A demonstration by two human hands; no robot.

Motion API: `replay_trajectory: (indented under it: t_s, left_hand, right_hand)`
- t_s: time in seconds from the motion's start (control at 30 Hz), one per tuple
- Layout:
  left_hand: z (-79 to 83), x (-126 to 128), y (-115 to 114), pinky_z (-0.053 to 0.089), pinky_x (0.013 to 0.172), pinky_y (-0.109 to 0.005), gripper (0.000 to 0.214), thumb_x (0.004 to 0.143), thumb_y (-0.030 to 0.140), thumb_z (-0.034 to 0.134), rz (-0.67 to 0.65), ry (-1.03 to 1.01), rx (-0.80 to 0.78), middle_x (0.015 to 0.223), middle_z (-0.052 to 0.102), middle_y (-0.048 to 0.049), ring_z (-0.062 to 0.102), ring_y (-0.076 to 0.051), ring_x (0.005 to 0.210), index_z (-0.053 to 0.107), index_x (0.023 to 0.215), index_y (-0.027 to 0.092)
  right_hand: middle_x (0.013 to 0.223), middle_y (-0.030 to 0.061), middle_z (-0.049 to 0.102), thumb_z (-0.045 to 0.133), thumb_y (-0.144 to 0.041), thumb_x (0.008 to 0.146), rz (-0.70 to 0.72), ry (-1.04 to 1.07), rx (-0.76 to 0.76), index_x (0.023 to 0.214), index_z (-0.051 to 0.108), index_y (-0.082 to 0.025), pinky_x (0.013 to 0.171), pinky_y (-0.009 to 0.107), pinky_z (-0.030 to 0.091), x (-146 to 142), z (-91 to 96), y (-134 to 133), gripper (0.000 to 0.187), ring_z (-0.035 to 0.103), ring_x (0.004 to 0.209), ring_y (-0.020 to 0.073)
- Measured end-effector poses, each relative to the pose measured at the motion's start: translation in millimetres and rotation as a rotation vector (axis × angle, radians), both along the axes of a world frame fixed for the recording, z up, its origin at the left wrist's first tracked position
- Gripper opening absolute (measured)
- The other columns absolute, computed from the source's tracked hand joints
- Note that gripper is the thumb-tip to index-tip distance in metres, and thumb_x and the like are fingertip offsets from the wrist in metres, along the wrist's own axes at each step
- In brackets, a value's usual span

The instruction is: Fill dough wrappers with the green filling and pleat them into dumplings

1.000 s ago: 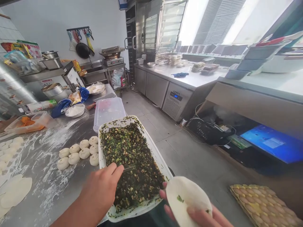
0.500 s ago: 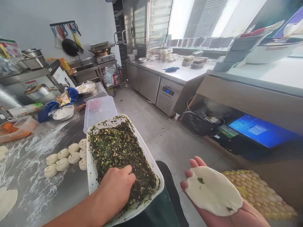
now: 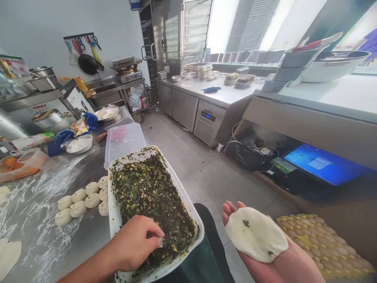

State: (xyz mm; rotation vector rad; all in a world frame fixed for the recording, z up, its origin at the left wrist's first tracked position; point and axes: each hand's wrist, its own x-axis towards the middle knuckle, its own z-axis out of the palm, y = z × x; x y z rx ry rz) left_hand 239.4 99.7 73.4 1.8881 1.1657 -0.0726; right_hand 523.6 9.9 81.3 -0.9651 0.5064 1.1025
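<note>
- Here's the dough wrapper [image 3: 256,234], a pale, flattened round lying across the upturned right hand [image 3: 273,269], out over the floor and well apart from the tub.
- It looks light, soft and floppy; I'd expect it to stretch, sag or tear if pinched hard, so the best hold is a broad palm underneath, with fingertips only at the edge.
- Two bits of green leaf [image 3: 246,223] sit on its face, perhaps a touch damp there.
- That right hand is spread palm up, fingertips showing past the far edge, bearing the wrapper without gripping it; the thumb is hard to make out.
- Over to the left hand [image 3: 137,243]: back upward, fingers curled, thumb and forefinger pinching a thin utensil [image 3: 161,241], only a sliver of it visible.
- It's low over the chopped green filling [image 3: 144,188], which looks moist, loose and crumbly, filling much of the white tub [image 3: 113,214].
- Just beside the tub, pleated buns [image 3: 78,209] stand in rows on the floured table [image 3: 88,243]; they look soft and easily dented, best lifted from below.
</note>
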Motion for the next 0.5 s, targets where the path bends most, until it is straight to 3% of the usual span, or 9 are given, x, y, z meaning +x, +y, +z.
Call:
replay_trajectory:
  t_s: [0.17,0.27,0.37,0.5]
  left_hand:
    - [-6.5,-8.4,1.8,0.035,0.049,-0.024,0.031,0.083,0.039,0.063,0.161,0.001,-0.275,0.060,0.060,0.0046,0.054,-0.013,0.050,0.078,0.104,0.023]
    - [-12.2,-12.1,4.8,0.034,0.047,-0.023,0.031,0.078,0.035,0.067,0.225,-0.046,-0.359,0.068,0.064,0.0035,0.052,-0.010,0.047,0.077,0.103,0.019]
    - [-11.5,-15.1,11.1,0.034,0.046,-0.023,0.033,0.077,0.033,0.068,0.246,-0.081,-0.386,0.079,0.067,0.0013,0.051,-0.008,0.047,0.075,0.105,0.017]
    - [6.7,-18.6,23.0,0.035,0.051,-0.023,0.035,0.079,0.034,0.069,0.282,-0.142,-0.343,0.073,0.064,0.0026,0.051,-0.007,0.049,0.073,0.108,0.014]
  right_hand:
    - [0.108,0.0195,0.080,0.044,-0.013,0.092,0.031,0.070,0.046,0.132,0.065,-0.013,0.072,0.047,0.072,-9.1,16.9,7.0,0.046,0.079,0.096,0.0340]
    - [0.098,0.0156,0.082,0.046,-0.013,0.091,0.025,0.043,0.035,0.126,0.068,-0.012,0.069,0.041,0.071,-14.7,25.3,12.3,0.041,0.079,0.087,0.0292]
    - [0.100,0.0176,0.081,0.049,-0.014,0.091,0.017,0.017,0.019,0.119,0.070,-0.009,0.069,0.037,0.070,-21.4,34.5,19.1,0.036,0.079,0.087,0.0275]
    - [0.104,0.0227,0.080,0.056,-0.021,0.092,0.134,-0.032,0.126,0.110,0.073,-0.006,0.075,0.042,0.069,-38.7,40.1,28.1,0.029,0.078,0.093,0.0314]
